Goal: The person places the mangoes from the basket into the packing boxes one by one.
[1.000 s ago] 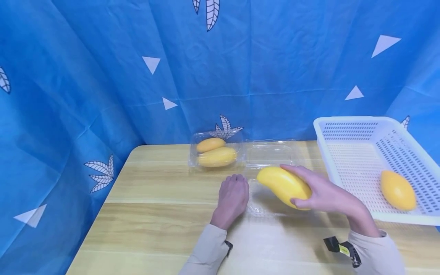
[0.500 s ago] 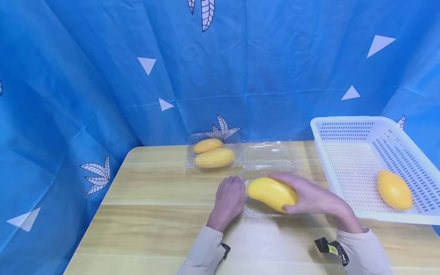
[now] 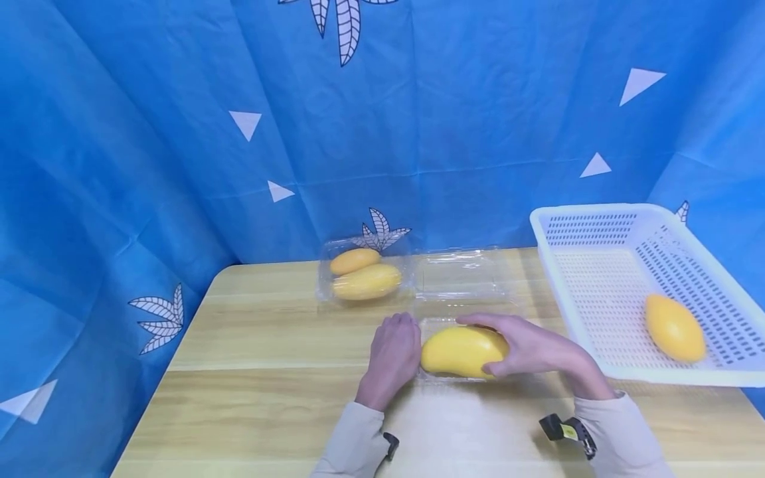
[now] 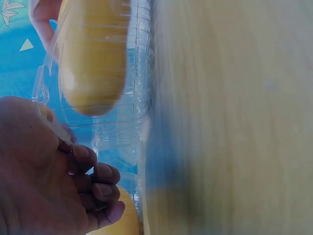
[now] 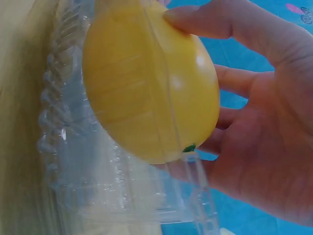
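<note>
A large yellow mango [image 3: 463, 352] sits low in a clear plastic clamshell box [image 4: 139, 98] on the table. My right hand [image 3: 526, 345] grips it, thumb on the near side and fingers around the far side. In the right wrist view the mango [image 5: 151, 83] shows through the box wall, a small green mark at its end. At the box's left end, my left hand [image 3: 394, 355] pinches the rim with curled fingers [image 4: 105, 191]. The box's lid [image 3: 460, 272] lies folded back behind it.
Another clear box [image 3: 323, 285] with two mangoes [image 3: 367, 282] stands at the back, left of the lid. To the right is a white perforated basket [image 3: 556, 292] holding one orange-yellow mango [image 3: 675, 328]. A blue curtain [image 3: 335, 133] hangs behind the wooden table [image 3: 257, 398].
My right hand has lowered the mango leftward from above the box down into it, levelling it. My left hand has stayed at the box's left end.
</note>
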Available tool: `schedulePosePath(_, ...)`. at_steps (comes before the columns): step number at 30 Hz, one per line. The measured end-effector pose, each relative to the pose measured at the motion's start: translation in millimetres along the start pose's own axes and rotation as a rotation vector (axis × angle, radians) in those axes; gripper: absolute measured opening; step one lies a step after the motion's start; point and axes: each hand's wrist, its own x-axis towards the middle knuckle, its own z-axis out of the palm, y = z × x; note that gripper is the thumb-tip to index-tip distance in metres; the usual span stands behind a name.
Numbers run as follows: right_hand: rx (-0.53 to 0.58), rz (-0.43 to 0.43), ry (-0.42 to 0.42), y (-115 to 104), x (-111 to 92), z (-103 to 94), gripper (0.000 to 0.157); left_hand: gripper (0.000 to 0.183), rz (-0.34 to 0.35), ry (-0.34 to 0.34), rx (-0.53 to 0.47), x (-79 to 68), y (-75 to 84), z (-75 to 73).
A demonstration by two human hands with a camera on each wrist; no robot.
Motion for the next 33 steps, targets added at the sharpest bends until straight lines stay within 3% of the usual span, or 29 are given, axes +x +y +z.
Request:
schedulePosePath(13,0.079,-0.002,-0.051,8.9,2.1,0.4,0.072,0.036,0.005,0.027,-0.002,1.6,3.6,-3.4)
schedulePosePath(23,0.051,0.011,-0.088,12.0,1.8,1.5,0.071,0.037,-0.003,0.017,-0.005,0.9,3.8,-2.5)
schedulePosePath(33,0.093,0.062,-0.143,14.7,3.2,5.7,0.079,0.034,-0.007,0.018,-0.007,-0.1,1.8,-0.6)
